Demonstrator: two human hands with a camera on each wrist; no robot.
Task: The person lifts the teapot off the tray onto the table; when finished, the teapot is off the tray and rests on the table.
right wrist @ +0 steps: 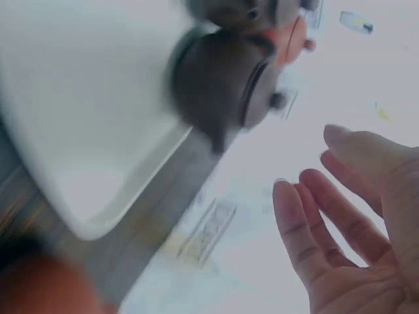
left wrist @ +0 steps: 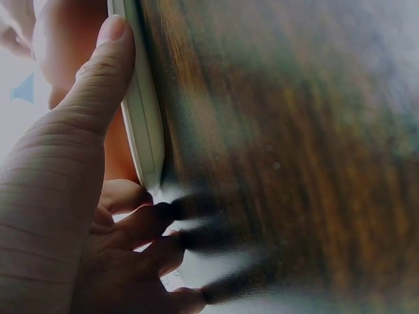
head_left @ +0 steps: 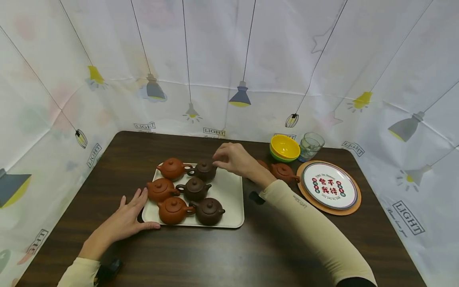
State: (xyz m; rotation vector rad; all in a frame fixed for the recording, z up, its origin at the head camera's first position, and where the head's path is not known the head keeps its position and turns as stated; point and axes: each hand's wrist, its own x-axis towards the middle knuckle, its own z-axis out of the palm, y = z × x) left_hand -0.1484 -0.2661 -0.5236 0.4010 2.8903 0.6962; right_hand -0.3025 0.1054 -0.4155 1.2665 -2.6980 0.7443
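Observation:
A cream tray (head_left: 231,201) carries two columns of small teapots. On its left are three reddish-brown teapots, such as the front one (head_left: 173,210); beside them stand three dark brown ones, with the front dark teapot (head_left: 209,212) nearest me. My left hand (head_left: 123,223) rests at the tray's left front corner, fingers spread and thumb along the rim. In the left wrist view that thumb (left wrist: 108,72) lies against the tray's edge. Just right of the rear dark teapot (head_left: 205,172), my right hand (head_left: 234,158) hovers with loosely bent fingers, holding nothing; the right wrist view shows a gap between them.
Right of the tray, another reddish-brown teapot (head_left: 283,173) is partly behind my right forearm. A yellow bowl (head_left: 285,146) sits in a green one beside a clear glass (head_left: 311,146). A white plate (head_left: 330,186) lies on a round wooden board (head_left: 353,207).

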